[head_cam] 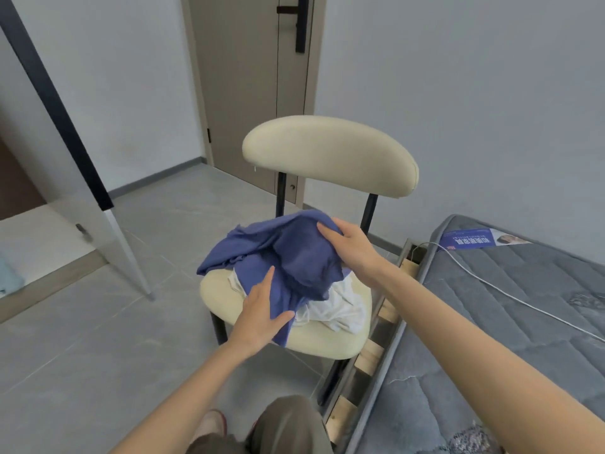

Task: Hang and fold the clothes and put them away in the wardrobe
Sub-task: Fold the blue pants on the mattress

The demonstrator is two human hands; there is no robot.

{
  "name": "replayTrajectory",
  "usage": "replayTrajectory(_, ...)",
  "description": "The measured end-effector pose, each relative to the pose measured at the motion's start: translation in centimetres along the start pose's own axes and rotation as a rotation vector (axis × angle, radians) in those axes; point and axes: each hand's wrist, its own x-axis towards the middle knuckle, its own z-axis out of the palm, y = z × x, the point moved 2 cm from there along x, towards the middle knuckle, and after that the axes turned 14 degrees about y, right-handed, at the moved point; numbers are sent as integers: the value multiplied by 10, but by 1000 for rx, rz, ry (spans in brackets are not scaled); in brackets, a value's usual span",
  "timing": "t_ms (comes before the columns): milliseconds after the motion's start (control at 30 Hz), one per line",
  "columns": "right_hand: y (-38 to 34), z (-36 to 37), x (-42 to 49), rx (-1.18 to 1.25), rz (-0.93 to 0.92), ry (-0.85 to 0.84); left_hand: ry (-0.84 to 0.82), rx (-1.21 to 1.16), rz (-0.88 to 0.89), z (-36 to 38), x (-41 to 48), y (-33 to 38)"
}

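Your left hand [262, 309] lay flat on the crumpled blue cloth garment [294, 253], fingers straight, thumb spread. Your right hand [350, 247] gripped its top edge w/ curled fingers. The garment sat on the cream padded chair [327, 152] seat, over a white crumpled garment [337, 306] (partly covered), near the grey quilted mattress [491, 306].

the chair backrest [330, 155] rises just behind the heap of clothes [294, 257], closing the far side. the bed [491, 322] sits just beside the seat [320, 342] on the right, leaving hardly any gap. left and near sides open onto bare floor [98, 339]; the open wardrobe door [65, 126] stands well apart. above the heap is free.
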Motion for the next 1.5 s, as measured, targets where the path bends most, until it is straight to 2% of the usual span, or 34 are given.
replayTrajectory(100,-37,11,-15,109,35,-36,117,-151,94,-38,3,35)
replayTrajectory(233,-88,29,-40,179,-14,-77,134,-195,166,-84,-7,72)
replayTrajectory(433,-164,55,-72,355,-60,-179,267,-301,121,-154,-33,98)
replayTrajectory(567,-209,74,-91,315,-178,-254,365,-404,49,-205,-41,115)
replayTrajectory(700,-243,93,-107,211,-310,-272,482,-372,16,-255,-48,122)
replayTrajectory(900,-249,125,-118,111,-274,-343,611,-407,-102,-320,-55,110)
replayTrajectory(1033,-228,156,-136,49,-266,-302,723,-439,-275,-350,-54,95)
replayTrajectory(1133,-207,182,-156,-15,-288,-416,805,-510,-351,-367,-57,90)
replayTrajectory(1200,-196,199,-168,-51,-334,-479,804,-579,-349,-372,-60,93)
replayTrajectory(1267,-185,215,-173,-133,-422,-387,780,-686,-315,-375,-64,99)
replayTrajectory(1333,-179,227,-171,-223,-460,-256,797,-678,-293,-381,-67,99)
replayTrajectory(1500,-193,224,-145,-279,-457,-76,891,-292,-209,-416,-83,68)
